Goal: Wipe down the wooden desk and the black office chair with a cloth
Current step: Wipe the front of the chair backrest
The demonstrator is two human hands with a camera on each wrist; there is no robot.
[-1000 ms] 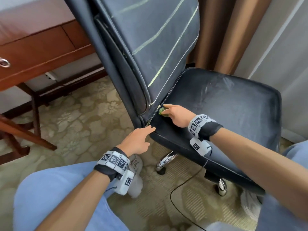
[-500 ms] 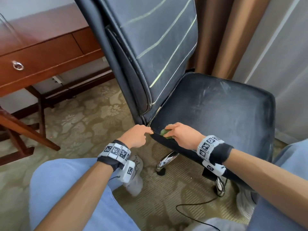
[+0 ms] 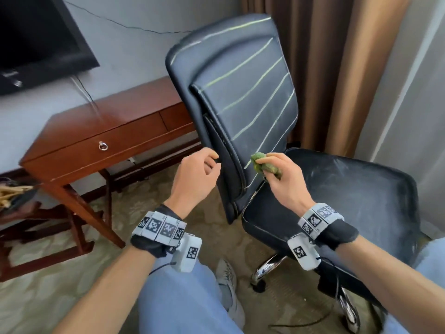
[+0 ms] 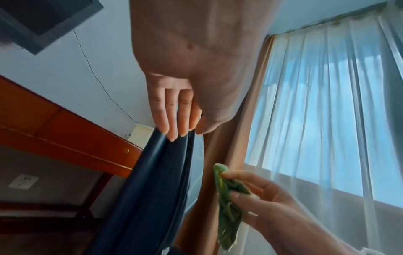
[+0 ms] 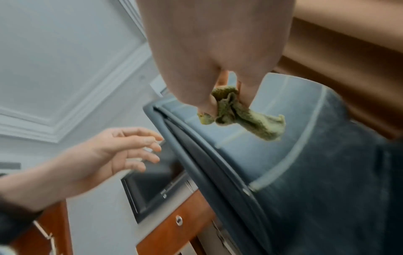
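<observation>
Beside the wooden desk [image 3: 101,131], the right hand [image 3: 284,179] is gripping the green cloth [image 3: 265,165], now lifted off the seat to the office chair [image 3: 240,97] backrest (seat likely done); at nine o'clock, the left hand [image 3: 195,179], loosely curled, is holding nothing.

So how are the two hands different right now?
The right hand pinches a bunched green cloth; the left hand holds nothing. The left hand's fingers are fairly straight and reach to the side edge of the black chair's backrest, while the right hand's fingers are curled round the cloth in front of the backrest. Both are raised near the backrest, and each has a marker band at its wrist.
</observation>
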